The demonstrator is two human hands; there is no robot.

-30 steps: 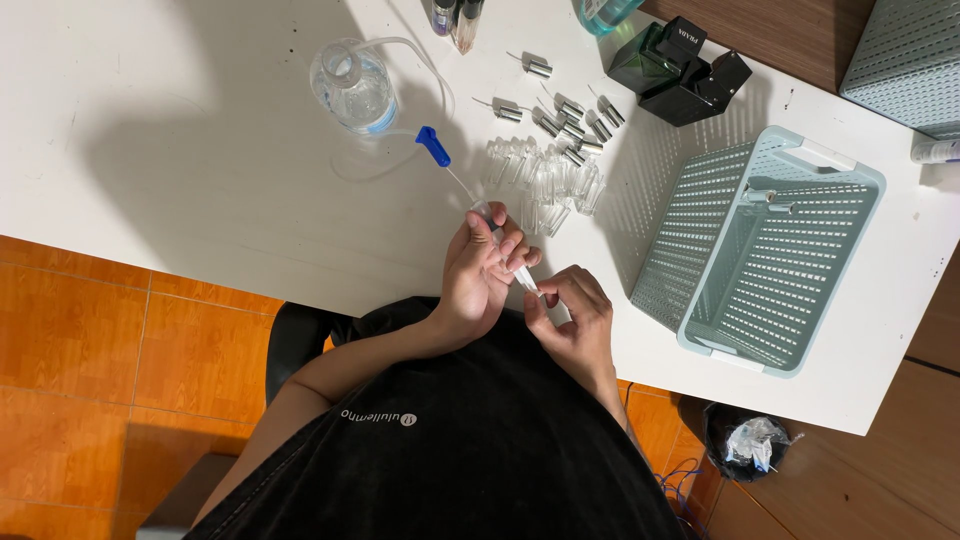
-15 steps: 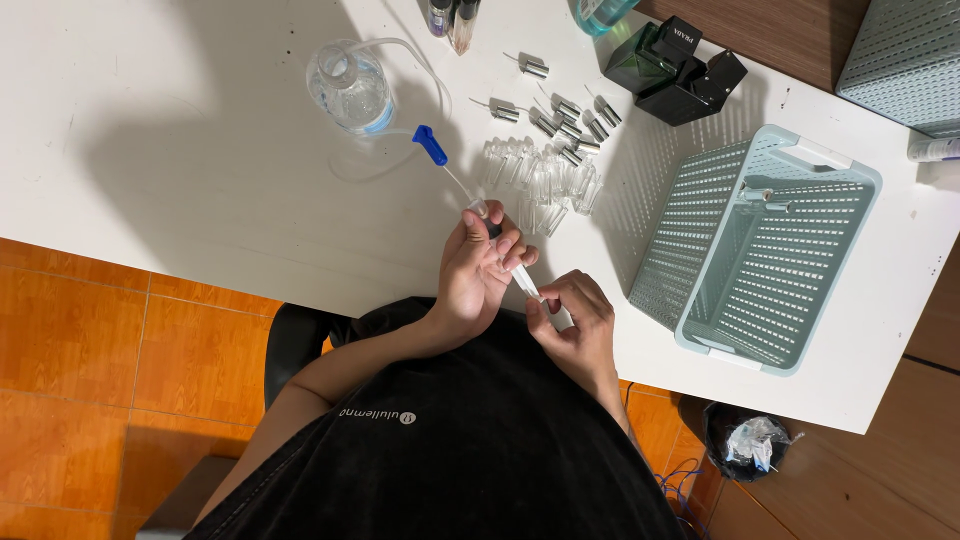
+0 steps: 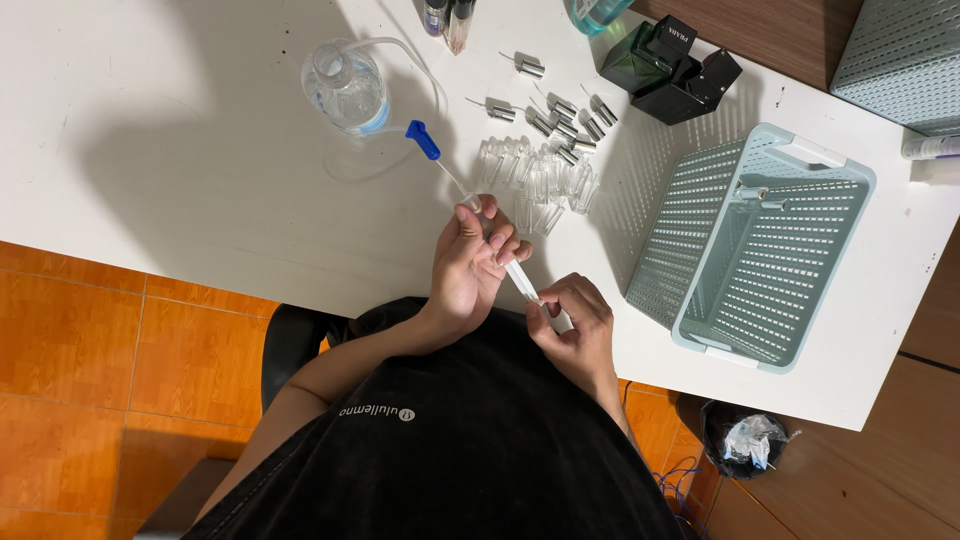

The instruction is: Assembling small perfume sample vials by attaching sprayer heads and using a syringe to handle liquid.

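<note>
My hands sit at the near edge of the tabletop (image 3: 150, 150), just above my lap, barely shifted vs half a sec ago. Left hand (image 3: 470, 265) is curled, fingers pinching the thin clear dropper tube (image 3: 520, 278); right hand (image 3: 572, 325) is pinched on a small clear vial (image 3: 560, 320) at the tube's lower tip. The tip has slid a bit closer to the vial, so filling looks underway. The tube runs up to a blue clip (image 3: 421, 139) and a round clear bottle (image 3: 345, 85). Beyond: a cluster of empty vials (image 3: 535, 180), silver caps (image 3: 560, 110), dark boxes (image 3: 665, 65) at the far edge. Teal basket (image 3: 700, 330) is near on the right; open room lies left.
</note>
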